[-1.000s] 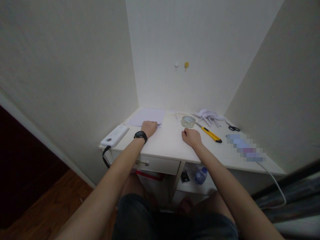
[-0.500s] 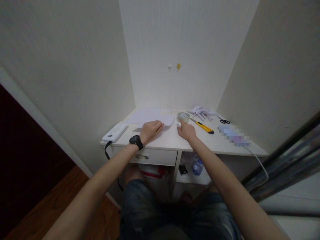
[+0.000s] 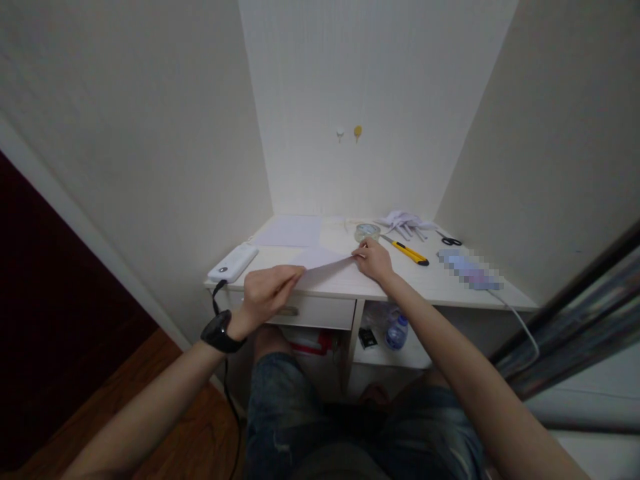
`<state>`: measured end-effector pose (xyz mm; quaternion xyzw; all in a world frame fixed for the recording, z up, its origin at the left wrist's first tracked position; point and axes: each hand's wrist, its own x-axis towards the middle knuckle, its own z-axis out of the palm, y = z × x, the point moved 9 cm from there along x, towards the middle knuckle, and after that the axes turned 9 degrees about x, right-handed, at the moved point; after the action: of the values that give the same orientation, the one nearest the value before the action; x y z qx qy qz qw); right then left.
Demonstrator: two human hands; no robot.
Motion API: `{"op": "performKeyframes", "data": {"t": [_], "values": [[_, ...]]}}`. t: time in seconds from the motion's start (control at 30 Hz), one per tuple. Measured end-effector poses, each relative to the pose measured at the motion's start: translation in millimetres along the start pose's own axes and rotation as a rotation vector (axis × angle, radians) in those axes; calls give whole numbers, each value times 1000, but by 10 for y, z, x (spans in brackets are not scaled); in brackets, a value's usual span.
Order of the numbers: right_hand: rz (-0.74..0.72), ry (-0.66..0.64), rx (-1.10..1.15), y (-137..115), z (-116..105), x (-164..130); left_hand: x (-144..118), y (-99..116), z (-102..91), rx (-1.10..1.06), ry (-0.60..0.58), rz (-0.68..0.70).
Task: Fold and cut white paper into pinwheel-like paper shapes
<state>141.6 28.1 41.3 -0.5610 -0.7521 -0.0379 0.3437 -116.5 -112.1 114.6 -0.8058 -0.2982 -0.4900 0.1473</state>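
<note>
My left hand (image 3: pixel 267 293), with a black watch on its wrist, pinches the near corner of a white sheet of paper (image 3: pixel 320 261) and lifts it off the white desk (image 3: pixel 430 283). My right hand (image 3: pixel 373 259) grips the far corner of the same sheet. A second pale sheet (image 3: pixel 290 231) lies flat at the back left of the desk. Just beyond my right hand stands a roll of clear tape (image 3: pixel 367 231).
A yellow utility knife (image 3: pixel 407 251), a pile of white plastic pieces (image 3: pixel 405 222) and black scissors (image 3: pixel 451 240) lie at the back right. A white power bank (image 3: pixel 233 263) with a black cord sits at the left edge. A bottle (image 3: pixel 398 331) stands on the shelf beneath.
My left hand drew back toward me and lifted one sheet off the desk. My right hand took hold of the sheet's other end.
</note>
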Motion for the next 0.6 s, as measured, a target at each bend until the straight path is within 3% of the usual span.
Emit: {"op": "performKeyframes", "data": {"t": [0.17, 0.27, 0.37, 0.47, 0.6], "values": [[50, 210, 631, 102, -382, -102, 126, -266, -449, -20, 231, -336], [90, 208, 1146, 191, -580, -185, 186, -425, -512, -146, 315, -496], [106, 10, 1341, 140, -642, -228, 246, -577, -379, -364, 368, -629], [219, -136, 1340, 195, -582, -274, 307, -723, -127, -586, 395, -742], [325, -268, 1313, 311, -408, -380, 378, -973, 312, -793, 342, -885]]}}
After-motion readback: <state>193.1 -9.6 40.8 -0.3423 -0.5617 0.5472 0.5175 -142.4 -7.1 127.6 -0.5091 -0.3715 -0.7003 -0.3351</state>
